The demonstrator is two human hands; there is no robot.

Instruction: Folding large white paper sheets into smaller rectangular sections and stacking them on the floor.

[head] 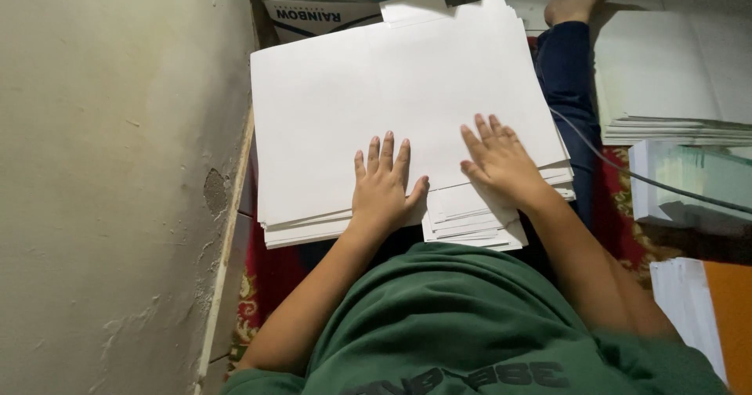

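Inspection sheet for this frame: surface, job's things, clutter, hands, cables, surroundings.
Surface: red patterned carpet, mostly covered.
Job's things: large stack of white paper sheets on the lap; smaller offset white paper stack beneath.
Clutter: white cardboard box behind; more white sheet piles on the right; orange-edged white stack.
Hands: left hand and right hand flat, fingers spread, on the top sheet.
Cables: thin grey cable across the right.
Surroundings: scuffed cream wall on the left.

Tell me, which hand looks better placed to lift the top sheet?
Probably the right hand: it lies flat near the sheet's right edge, above the stack. The left hand rests flat near the front edge, further from a corner.
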